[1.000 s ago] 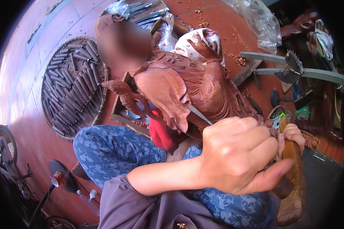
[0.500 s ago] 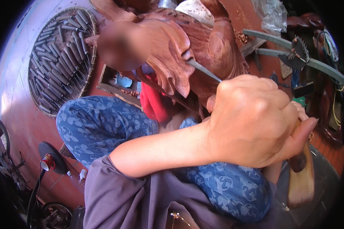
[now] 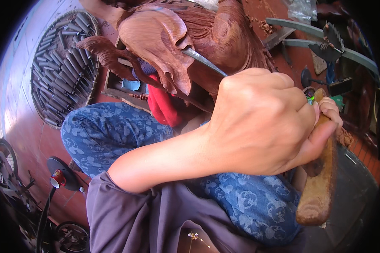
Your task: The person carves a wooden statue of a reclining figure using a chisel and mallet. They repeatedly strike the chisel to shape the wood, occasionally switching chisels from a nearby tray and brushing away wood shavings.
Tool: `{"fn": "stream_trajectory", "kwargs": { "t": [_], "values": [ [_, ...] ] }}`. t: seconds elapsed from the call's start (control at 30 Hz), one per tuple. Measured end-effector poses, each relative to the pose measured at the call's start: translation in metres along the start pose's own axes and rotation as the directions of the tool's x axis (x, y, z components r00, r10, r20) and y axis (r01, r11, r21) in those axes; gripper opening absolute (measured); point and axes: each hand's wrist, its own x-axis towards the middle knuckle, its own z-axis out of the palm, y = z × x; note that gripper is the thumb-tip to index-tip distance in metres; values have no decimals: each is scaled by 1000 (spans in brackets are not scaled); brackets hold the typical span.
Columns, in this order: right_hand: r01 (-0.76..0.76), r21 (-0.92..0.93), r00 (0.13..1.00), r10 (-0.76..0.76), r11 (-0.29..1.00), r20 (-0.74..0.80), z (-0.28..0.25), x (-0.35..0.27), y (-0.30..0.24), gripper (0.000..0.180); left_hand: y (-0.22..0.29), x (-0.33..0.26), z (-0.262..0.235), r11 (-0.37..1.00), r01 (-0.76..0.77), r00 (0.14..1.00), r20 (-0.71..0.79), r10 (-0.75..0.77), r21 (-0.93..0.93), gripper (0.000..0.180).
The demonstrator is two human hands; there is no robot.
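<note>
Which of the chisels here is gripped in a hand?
The chisel in the left hand, its grey blade angled against the reddish wooden carving; the dark-handled chisels lie ungripped in the round basket.

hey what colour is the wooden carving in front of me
Reddish brown; the wooden carving shows best in the head view, the only one here.

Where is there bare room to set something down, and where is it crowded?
Bare floor shows at left between the basket, upper wheel and black disc. It is crowded at right, around the metal bars, and in the middle, where the left hand holds a chisel to the carving.
</note>
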Motion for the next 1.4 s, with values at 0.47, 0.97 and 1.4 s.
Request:
{"fn": "stream_trajectory", "kwargs": {
  "t": [0.47,0.97,1.4],
  "values": [
    [-276,288,934,327,917,-146,38,42,-81,22,18,7,19,989,-40,922,-387,-18,-141,30],
    [-138,105,986,126,985,108,-2,12,-8,45,-6,9,16,993,-3,954,-299,-34,-121,34],
    [-52,-70,995,58,996,80,-2,8,-20,35,-3,-3,-18,998,-55,972,231,46,31,35]
  ]
}}
